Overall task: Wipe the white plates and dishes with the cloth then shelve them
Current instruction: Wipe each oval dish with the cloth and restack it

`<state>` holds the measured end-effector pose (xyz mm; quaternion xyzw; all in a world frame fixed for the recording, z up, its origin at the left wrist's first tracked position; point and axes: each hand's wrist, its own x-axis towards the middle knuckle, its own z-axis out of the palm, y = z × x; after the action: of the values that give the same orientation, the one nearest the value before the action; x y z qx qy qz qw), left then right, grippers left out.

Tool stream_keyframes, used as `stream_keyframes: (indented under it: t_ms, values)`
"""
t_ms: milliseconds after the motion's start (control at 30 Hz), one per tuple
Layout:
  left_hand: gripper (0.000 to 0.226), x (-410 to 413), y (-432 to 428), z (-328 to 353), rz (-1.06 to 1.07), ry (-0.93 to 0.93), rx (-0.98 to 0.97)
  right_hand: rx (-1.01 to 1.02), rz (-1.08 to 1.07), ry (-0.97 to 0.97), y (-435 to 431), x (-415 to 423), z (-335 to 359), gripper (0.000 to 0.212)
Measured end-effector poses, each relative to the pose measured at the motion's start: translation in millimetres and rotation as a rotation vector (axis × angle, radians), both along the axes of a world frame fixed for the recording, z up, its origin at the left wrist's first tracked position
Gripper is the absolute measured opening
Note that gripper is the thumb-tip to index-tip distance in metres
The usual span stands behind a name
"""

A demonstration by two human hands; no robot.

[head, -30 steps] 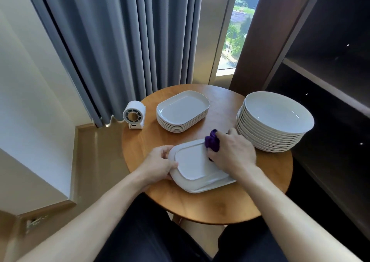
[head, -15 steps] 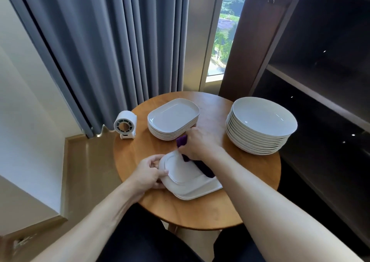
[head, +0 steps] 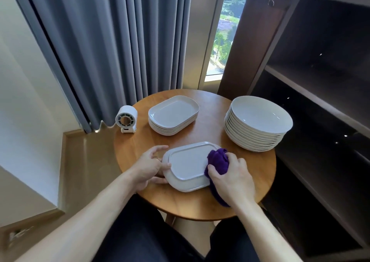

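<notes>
A seated person's left hand (head: 148, 167) grips the left rim of a white rectangular plate (head: 188, 165), thumb on top, at the lower centre of the frame on a round wooden table (head: 200, 207). The right hand (head: 232, 179) curls round a bunched purple cloth (head: 218, 159) pressed to the plate's right end. The plate appears to lie face down. Behind it sit a stack of rectangular plates (head: 173, 114) and, to the right, a stack of round dishes (head: 258, 121), beside dark shelves (head: 320, 81) at the frame's right edge.
</notes>
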<state>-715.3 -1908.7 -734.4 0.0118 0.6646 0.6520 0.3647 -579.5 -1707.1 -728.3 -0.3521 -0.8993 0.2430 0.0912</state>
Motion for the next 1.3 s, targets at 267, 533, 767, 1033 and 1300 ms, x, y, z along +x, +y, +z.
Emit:
stream_keyframes:
  t_ms: [267,533,767,1033,1300]
  values:
    - [0.032,2,-7,-1,-0.006,-0.039,0.032,0.241,0.364,-0.066,-102,-18,18,0.046]
    - [0.041,-1,-9,-9,0.007,-0.073,0.062,0.274,0.427,-0.176,-80,-87,31,0.048]
    - [0.044,-4,-4,-14,0.072,-0.015,0.015,0.255,0.229,-0.236,-2,-97,40,0.051]
    - [0.043,-7,-6,-14,0.035,-0.033,0.009,0.089,0.079,-0.143,84,-35,19,0.034]
    - [0.031,-5,-8,-9,-0.015,-0.045,-0.011,0.316,0.037,-0.237,114,6,-18,0.063]
